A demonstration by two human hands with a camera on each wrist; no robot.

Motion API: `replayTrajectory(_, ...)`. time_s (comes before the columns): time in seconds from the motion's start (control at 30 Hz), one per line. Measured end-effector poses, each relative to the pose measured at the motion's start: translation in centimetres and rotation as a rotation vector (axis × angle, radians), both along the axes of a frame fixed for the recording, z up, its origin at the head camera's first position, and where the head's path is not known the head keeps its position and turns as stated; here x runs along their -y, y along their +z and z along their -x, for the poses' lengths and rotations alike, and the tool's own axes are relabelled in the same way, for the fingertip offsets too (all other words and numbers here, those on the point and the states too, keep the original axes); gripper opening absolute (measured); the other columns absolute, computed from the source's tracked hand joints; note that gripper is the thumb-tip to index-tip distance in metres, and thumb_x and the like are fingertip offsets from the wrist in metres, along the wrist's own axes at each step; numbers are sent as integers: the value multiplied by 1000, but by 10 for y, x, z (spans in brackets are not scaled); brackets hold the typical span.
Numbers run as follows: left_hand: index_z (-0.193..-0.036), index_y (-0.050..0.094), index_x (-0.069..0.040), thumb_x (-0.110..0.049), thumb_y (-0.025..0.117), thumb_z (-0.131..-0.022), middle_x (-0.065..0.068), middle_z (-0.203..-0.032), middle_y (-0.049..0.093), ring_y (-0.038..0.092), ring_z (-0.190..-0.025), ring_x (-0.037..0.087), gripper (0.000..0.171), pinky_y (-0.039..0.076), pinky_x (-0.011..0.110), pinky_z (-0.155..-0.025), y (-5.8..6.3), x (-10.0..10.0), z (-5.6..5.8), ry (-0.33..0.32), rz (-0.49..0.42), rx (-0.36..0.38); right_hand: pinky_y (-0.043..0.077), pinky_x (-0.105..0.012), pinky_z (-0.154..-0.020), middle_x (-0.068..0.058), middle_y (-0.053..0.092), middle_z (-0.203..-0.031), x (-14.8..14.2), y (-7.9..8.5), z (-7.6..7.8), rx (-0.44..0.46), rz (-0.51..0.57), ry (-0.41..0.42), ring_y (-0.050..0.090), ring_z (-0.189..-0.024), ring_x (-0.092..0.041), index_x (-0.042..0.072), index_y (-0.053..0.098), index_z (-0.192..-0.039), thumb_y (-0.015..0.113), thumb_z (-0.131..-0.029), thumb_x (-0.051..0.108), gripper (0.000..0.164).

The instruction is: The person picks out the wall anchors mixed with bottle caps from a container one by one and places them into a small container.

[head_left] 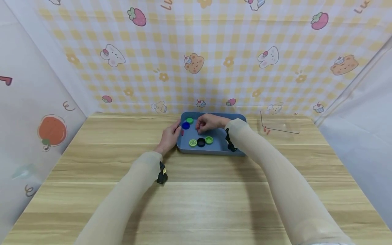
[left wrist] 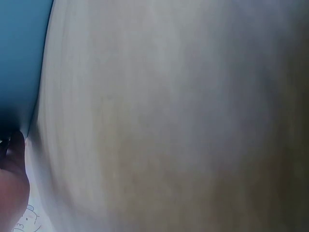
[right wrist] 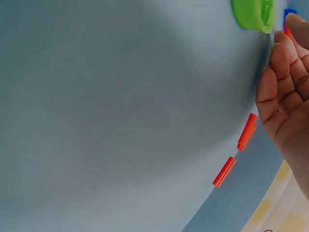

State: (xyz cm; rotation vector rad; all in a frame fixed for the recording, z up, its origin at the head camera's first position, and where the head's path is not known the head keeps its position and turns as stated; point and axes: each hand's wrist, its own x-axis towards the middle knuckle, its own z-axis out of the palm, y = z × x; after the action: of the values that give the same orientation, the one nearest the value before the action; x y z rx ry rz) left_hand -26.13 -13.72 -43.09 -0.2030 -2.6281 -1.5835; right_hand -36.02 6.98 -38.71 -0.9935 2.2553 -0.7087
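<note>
A blue-grey tray (head_left: 211, 152) lies near the back of the table. My left hand (head_left: 170, 136) holds its left side, thumb at the rim; only part of that hand (left wrist: 13, 183) shows in the left wrist view. Inside the tray, my right hand (head_left: 211, 123) has thumb and index finger pinched together, with a bit of red at the fingertips. In the right wrist view, two small red sticks (right wrist: 247, 131) lie by the right hand (right wrist: 287, 92). Round caps lie in the tray: a blue one (head_left: 185, 126), a black one (head_left: 200, 142) and several green ones (head_left: 209, 140).
Another red piece (head_left: 182, 132) is by the tray's left wall. Right of the tray stands a clear plastic box (head_left: 283, 130) with small red pieces (head_left: 266, 130) visible at its left end. A patterned cloth (head_left: 214, 78) hangs along the table's back edge.
</note>
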Motion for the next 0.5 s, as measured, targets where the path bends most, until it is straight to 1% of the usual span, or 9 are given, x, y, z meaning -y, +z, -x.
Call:
replayTrajectory(0.1,-144,35,-4,-16,41,-101,13,-147,38,36,-136,24,45,35,37,-110,-1,-1,1,1,11,8,46,-20,-67,-5,64,-88,-3,4,0,-3,66,-30,52,-73,-12,1,63,-100,62,-87,7,14)
replayTrajectory(0.17,-144,34,-4,-15,40,-101,13,-147,37,35,-136,25,45,34,38,-111,1,-2,2,5,29,37,47,-21,-65,-7,64,-87,-6,9,1,-14,116,-46,52,-71,-13,0,63,-100,62,-87,6,14)
replayTrajectory(0.23,-145,33,-4,-14,39,-101,12,-147,37,36,-136,24,45,35,38,-110,1,-3,2,10,45,48,48,-27,-63,-13,65,-87,-10,16,0,-3,165,-73,52,-68,-17,-3,62,-101,62,-88,6,16)
replayTrajectory(0.27,-145,33,-4,-14,40,-101,12,-147,37,36,-136,24,45,35,37,-110,2,-3,1,13,51,54,49,-30,-63,-16,65,-88,-12,19,0,8,185,-87,52,-67,-16,-4,61,-103,61,-88,7,19)
replayTrajectory(0.3,-145,33,-4,-14,39,-101,13,-147,37,36,-136,24,45,35,37,-110,2,-3,0,13,54,53,49,-31,-64,-18,65,-89,-14,26,-4,-4,190,-107,53,-67,-20,-5,61,-105,61,-89,7,20)
replayTrajectory(0.4,-145,33,-4,-13,40,-101,13,-147,37,36,-135,24,45,36,38,-110,3,-3,-1,15,56,45,50,-31,-67,-17,65,-89,-22,35,-5,-31,222,-167,54,-68,-19,-7,60,-109,62,-90,10,26)
replayTrajectory(0.47,-145,33,-4,-14,40,-101,13,-147,37,36,-136,24,45,35,37,-110,3,-2,0,14,51,44,49,-25,-69,-13,66,-91,-29,41,-5,-66,246,-203,57,-71,-15,-7,61,-109,62,-90,11,27)
replayTrajectory(0.5,-145,33,-4,-15,39,-101,13,-147,37,36,-136,24,45,35,37,-110,3,-1,0,12,49,45,48,-23,-69,-12,67,-91,-33,44,-6,-84,255,-227,58,-74,-18,-7,62,-108,62,-90,11,26)
